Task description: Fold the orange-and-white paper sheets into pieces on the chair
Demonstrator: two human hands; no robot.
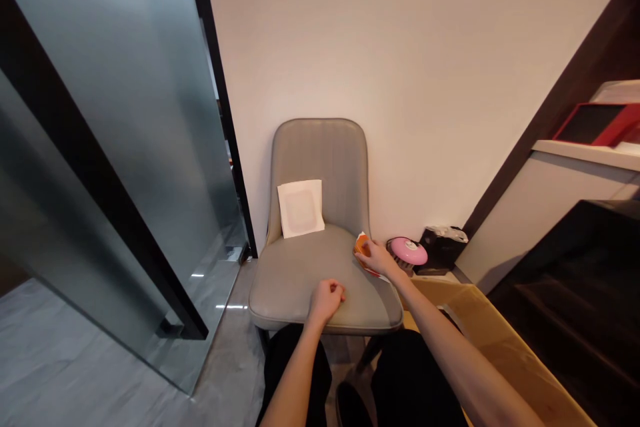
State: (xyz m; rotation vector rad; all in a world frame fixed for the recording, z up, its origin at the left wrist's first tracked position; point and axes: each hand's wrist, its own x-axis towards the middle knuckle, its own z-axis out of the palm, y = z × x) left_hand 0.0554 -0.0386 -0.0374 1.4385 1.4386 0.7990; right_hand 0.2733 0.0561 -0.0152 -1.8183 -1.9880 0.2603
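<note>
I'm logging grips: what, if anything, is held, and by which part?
The right hand holds an orange packet toward its far end; the exact grip is partly hidden. The left hand is curled, nothing visible in it.

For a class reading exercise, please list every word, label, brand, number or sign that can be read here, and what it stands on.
No text can be read.
Packet in the right hand: any print is too small and blurred.
Paper: a faint square, no legible letters.
Pink object: a pale mark, too small to read.
</note>
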